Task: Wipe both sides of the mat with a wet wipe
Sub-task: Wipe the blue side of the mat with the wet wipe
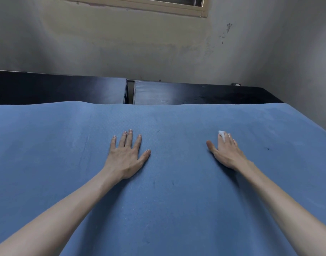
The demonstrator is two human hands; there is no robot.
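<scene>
Blue mat [167, 200]: left hand [126, 156] fingers spread flat, right hand [226, 151] fingers pinning wipe [222, 134].

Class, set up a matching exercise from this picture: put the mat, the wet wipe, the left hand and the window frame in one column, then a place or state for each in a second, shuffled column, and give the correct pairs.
Column 1
1. mat
2. wet wipe
3. left hand
4. window frame

Column 2
A. white, bunched under the right hand's fingers
B. high on the wall, at the top of the view
C. blue, spread out flat
D. lying flat with fingers spread, holding nothing

Pairs: 1-C, 2-A, 3-D, 4-B
</scene>
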